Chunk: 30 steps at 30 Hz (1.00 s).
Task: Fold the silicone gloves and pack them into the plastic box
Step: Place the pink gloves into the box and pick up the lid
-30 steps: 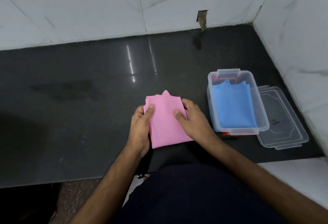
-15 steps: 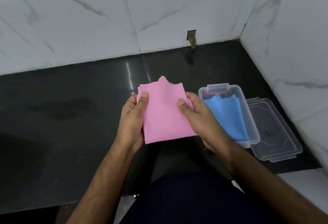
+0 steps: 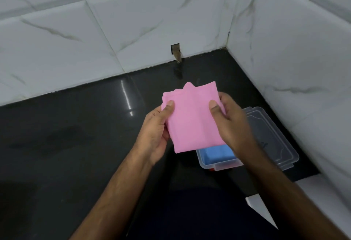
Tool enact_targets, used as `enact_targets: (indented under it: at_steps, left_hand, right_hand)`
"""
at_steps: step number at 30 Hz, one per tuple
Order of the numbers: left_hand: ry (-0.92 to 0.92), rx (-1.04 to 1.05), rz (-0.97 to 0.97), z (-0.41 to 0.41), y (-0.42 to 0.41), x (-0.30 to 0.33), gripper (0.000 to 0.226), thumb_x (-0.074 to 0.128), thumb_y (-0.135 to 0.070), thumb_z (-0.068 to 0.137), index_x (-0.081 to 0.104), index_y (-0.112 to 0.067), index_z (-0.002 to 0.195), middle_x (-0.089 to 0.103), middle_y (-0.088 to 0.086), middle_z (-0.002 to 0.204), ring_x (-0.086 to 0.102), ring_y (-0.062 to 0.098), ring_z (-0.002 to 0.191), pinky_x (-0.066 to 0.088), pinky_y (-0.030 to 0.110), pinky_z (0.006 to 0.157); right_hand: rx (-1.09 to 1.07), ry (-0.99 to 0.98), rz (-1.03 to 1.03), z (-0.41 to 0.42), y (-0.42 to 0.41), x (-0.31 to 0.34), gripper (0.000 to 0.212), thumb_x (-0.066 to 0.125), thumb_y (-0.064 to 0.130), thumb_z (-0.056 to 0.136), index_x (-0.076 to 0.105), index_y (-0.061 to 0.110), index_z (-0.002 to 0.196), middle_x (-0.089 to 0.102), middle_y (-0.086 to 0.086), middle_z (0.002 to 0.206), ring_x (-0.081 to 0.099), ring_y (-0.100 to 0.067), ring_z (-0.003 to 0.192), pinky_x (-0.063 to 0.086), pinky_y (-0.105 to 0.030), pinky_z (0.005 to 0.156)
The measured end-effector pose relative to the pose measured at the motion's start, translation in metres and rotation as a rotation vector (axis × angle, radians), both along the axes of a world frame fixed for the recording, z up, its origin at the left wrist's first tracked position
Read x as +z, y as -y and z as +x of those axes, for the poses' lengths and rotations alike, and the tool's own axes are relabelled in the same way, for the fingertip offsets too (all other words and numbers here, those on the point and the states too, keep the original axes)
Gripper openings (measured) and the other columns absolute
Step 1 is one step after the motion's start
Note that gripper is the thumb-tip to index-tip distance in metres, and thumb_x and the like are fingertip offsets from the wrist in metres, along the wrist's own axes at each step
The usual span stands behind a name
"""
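Note:
A folded pink silicone glove (image 3: 191, 120) is held in the air above the black counter (image 3: 76, 135). My left hand (image 3: 155, 131) grips its left edge and my right hand (image 3: 229, 122) grips its right edge, thumbs on top. Below and behind the glove sits the clear plastic box (image 3: 218, 162), mostly hidden by the glove and my right hand. A folded blue glove (image 3: 218, 152) lies inside the box.
The clear lid (image 3: 271, 141) lies on the counter right of the box, close to the white marble side wall (image 3: 303, 68). A tiled back wall (image 3: 114, 30) with a small hole (image 3: 175, 51) bounds the counter. A white ledge (image 3: 322, 201) is at lower right.
Both hands lifted the pink glove off the counter and carried it right, so it now hangs over the box. The camera view also tilted upward.

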<state>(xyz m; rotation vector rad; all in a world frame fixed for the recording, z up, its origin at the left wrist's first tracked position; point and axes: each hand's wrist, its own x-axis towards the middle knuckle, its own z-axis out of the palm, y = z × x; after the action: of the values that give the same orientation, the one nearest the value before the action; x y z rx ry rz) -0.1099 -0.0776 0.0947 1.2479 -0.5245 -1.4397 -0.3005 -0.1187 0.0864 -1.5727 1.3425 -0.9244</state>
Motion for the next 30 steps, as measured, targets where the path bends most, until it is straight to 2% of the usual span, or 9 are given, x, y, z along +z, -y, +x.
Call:
enact_targets:
  at_steps: [2, 5, 8, 12, 16, 20, 23, 26, 30]
  left_hand:
    - [-0.030, -0.037, 0.015, -0.011, 0.005, -0.003, 0.026, 0.063, -0.030, 0.104, 0.075, -0.014, 0.120, 0.078, 0.009, 0.120, 0.076, 0.020, 0.106, 0.064, 0.034, 0.084]
    - [-0.052, -0.090, 0.042, -0.025, 0.011, -0.009, 0.026, 0.064, -0.028, 0.103, 0.075, -0.010, 0.118, 0.078, 0.010, 0.120, 0.076, 0.020, 0.106, 0.064, 0.034, 0.084]
    - [-0.030, -0.127, 0.089, -0.035, 0.022, -0.014, 0.024, 0.064, -0.027, 0.103, 0.078, -0.009, 0.109, 0.080, 0.011, 0.115, 0.078, 0.019, 0.100, 0.064, 0.032, 0.081]
    - [0.045, -0.223, 0.127, -0.038, 0.036, -0.016, 0.027, 0.062, -0.025, 0.105, 0.084, -0.013, 0.096, 0.081, 0.010, 0.109, 0.079, 0.017, 0.093, 0.064, 0.031, 0.076]
    - [0.011, -0.156, 0.144, -0.045, 0.037, -0.019, 0.025, 0.056, -0.027, 0.108, 0.075, -0.013, 0.112, 0.081, 0.003, 0.108, 0.077, 0.012, 0.095, 0.065, 0.031, 0.083]
    - [0.055, -0.054, 0.137, -0.048, 0.033, -0.019, 0.027, 0.049, -0.030, 0.111, 0.074, -0.019, 0.111, 0.082, -0.004, 0.101, 0.077, 0.007, 0.086, 0.063, 0.027, 0.070]
    - [0.066, -0.024, 0.135, -0.046, 0.033, -0.020, 0.028, 0.047, -0.027, 0.112, 0.073, -0.016, 0.116, 0.082, -0.003, 0.101, 0.076, 0.009, 0.085, 0.063, 0.030, 0.071]
    - [0.068, -0.011, 0.146, -0.049, 0.034, -0.023, 0.028, 0.047, -0.026, 0.112, 0.069, -0.011, 0.121, 0.081, -0.003, 0.099, 0.074, 0.011, 0.087, 0.063, 0.034, 0.080]
    - [0.013, 0.049, 0.129, -0.052, 0.035, -0.026, 0.027, 0.047, -0.025, 0.112, 0.070, -0.012, 0.117, 0.081, -0.001, 0.100, 0.075, 0.011, 0.085, 0.064, 0.033, 0.077]
  right_hand:
    - [-0.040, -0.038, -0.040, -0.015, 0.004, -0.001, 0.030, 0.047, 0.033, 0.107, 0.053, 0.023, 0.134, 0.065, 0.009, 0.117, 0.062, -0.003, 0.098, 0.049, -0.025, 0.076]
    - [-0.081, -0.073, -0.040, -0.034, 0.009, -0.001, 0.032, 0.048, 0.032, 0.106, 0.052, 0.026, 0.138, 0.061, 0.017, 0.119, 0.060, 0.002, 0.102, 0.049, -0.021, 0.077]
    - [-0.117, -0.098, -0.029, -0.050, 0.010, -0.001, 0.031, 0.049, 0.033, 0.106, 0.055, 0.026, 0.136, 0.059, 0.028, 0.109, 0.059, 0.007, 0.098, 0.046, -0.014, 0.074]
    - [-0.155, -0.128, -0.034, -0.062, 0.012, 0.002, 0.026, 0.048, 0.033, 0.106, 0.057, 0.028, 0.130, 0.060, 0.031, 0.104, 0.058, 0.015, 0.095, 0.043, -0.012, 0.073]
    - [-0.150, -0.066, 0.047, -0.056, 0.013, 0.000, 0.026, 0.047, 0.029, 0.106, 0.060, 0.025, 0.128, 0.066, 0.016, 0.113, 0.061, 0.000, 0.097, 0.046, -0.021, 0.073]
    - [-0.160, -0.015, 0.183, -0.043, 0.007, -0.014, 0.024, 0.043, 0.027, 0.108, 0.060, 0.026, 0.124, 0.063, 0.017, 0.110, 0.060, -0.005, 0.097, 0.044, -0.023, 0.071]
    - [-0.119, -0.183, 0.225, -0.039, 0.007, -0.021, 0.032, 0.037, 0.028, 0.109, 0.055, 0.022, 0.134, 0.063, 0.006, 0.122, 0.057, -0.012, 0.101, 0.045, -0.025, 0.077]
    - [-0.066, -0.433, 0.219, -0.039, 0.008, -0.021, 0.038, 0.032, 0.035, 0.110, 0.043, 0.022, 0.144, 0.063, -0.005, 0.129, 0.055, -0.015, 0.101, 0.049, -0.037, 0.091]
    - [-0.008, -0.505, 0.180, -0.037, 0.003, -0.014, 0.045, 0.040, 0.046, 0.105, 0.039, 0.017, 0.140, 0.063, -0.007, 0.124, 0.056, -0.017, 0.095, 0.048, -0.035, 0.084]
